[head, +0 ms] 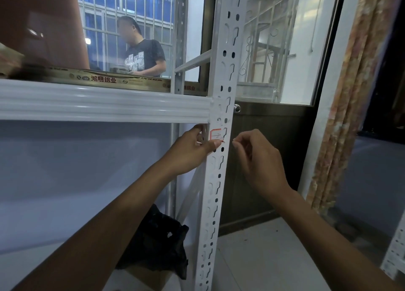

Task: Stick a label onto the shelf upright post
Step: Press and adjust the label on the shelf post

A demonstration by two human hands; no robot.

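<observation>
Label [215, 135] on the post [228, 71]!
Left grip [190, 151] clasps post, thumb pressing label; right grip [256, 157] curled, contents unclear.

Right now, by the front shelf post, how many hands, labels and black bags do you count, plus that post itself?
hands: 2, the left hand and the right hand
red-edged label: 1
front post: 1
black bag: 1
Total: 5

white post [221, 176], red-bordered white label [215, 134]
</observation>
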